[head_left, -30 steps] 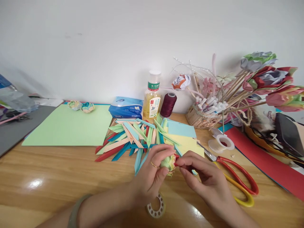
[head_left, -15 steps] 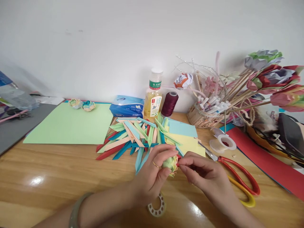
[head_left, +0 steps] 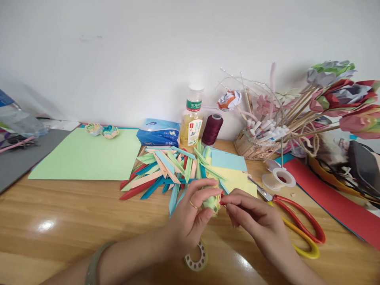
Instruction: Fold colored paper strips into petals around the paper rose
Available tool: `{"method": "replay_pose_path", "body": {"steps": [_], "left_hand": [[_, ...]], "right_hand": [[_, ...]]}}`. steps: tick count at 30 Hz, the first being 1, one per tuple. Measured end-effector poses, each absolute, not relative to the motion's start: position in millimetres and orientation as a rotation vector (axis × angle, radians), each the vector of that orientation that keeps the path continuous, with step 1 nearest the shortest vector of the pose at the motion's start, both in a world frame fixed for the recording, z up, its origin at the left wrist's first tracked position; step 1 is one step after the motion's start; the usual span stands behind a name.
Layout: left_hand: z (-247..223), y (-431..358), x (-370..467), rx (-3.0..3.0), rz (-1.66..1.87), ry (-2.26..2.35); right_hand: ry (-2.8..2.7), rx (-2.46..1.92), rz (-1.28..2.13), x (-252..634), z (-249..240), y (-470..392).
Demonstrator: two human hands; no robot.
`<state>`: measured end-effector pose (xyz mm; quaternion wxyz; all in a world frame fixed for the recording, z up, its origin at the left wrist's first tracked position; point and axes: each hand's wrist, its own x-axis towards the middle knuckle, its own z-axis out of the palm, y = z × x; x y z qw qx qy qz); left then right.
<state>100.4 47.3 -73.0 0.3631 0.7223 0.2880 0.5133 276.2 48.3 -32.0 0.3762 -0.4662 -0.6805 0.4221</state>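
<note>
My left hand (head_left: 190,215) is closed around a small folded-paper flower (head_left: 211,202), green and pale yellow, with its open side turned to the right. My right hand (head_left: 255,219) pinches at that side, where a bit of red paper (head_left: 222,198) shows at the flower's edge. The fingertips cover most of the red piece, so its full shape is hidden. Just beyond both hands lies a loose pile of folded paper strips (head_left: 166,168) in green, blue, red and peach. A ring-shaped spool with holes (head_left: 196,259) rests on the table below the left wrist.
Scissors (head_left: 297,213) with red and yellow handles lie right of my right hand, by a white spool (head_left: 279,180). Behind stand a tissue pack (head_left: 158,132), a bottle (head_left: 192,118), maroon thread (head_left: 212,130) and a basket (head_left: 252,146). Two paper flowers (head_left: 102,130) sit on green paper (head_left: 89,158).
My right fingers have shifted slightly at the red piece and now sit a little apart from the flower's rim. The flower has tilted slightly in my left hand.
</note>
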Motion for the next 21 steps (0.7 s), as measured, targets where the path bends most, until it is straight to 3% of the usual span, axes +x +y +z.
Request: {"method": "replay_pose_path", "body": {"steps": [4,21], "left_hand": [[-72.4,47.3,100.3,1.857,1.345,0.749],[-70.2,46.3,101.8,1.858,1.325,0.729]], "right_hand": [[-1.598,-1.179,1.282,276.8,-36.5,51.4],[-1.475,-1.236,1.263,272.3,-44.6,51.2]]}}
